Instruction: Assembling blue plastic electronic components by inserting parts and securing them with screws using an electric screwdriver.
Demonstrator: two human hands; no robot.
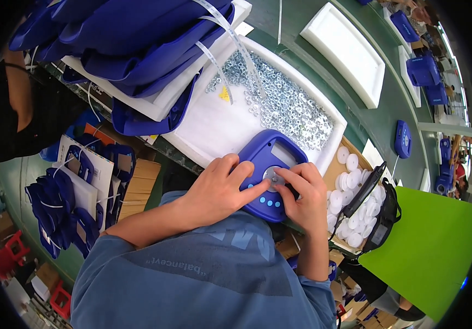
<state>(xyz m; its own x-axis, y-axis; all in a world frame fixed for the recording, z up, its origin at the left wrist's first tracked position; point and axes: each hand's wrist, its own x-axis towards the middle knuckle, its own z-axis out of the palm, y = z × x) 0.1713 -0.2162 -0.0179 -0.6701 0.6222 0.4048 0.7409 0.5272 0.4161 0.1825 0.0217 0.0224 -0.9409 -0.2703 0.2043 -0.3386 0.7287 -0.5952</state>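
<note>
Blue plastic housing (pixel 259 159), face up and tilted, sits in front of the worker, its upper end over the near edge of a white tray (pixel 208 129). Nearest me is the worker's blue T-shirt (pixel 186 279), with large pale letters and a small dark quoted word, both upside down from here. The left hand (pixel 219 185) lies across the housing's left side, forefinger stretched to the rim of a clear round disc (pixel 268 174), the other fingers curled; its thumb I can't make out. The right hand (pixel 306 194) has thumb and forefinger tips at the disc's right side, a little apart; whether they pinch it, I can't tell. Pale-blue dots (pixel 270 203) mark the face below.

To the right, white plastic discs (pixel 351 205) fill a cardboard box, beside a black bag (pixel 381 230) and a bright green sheet (pixel 428 241). Small silver nuts (pixel 296 112) spread over the tray's far half, near a yellow scrap (pixel 225 94). Blue shells (pixel 137 38) are stacked at the left, trailing white strips (pixel 209 55) with tiny, unreadable print. Beyond stand another white tray (pixel 345 57) and, farther right, blue units (pixel 422 70) whose pale markings are too small to read.
</note>
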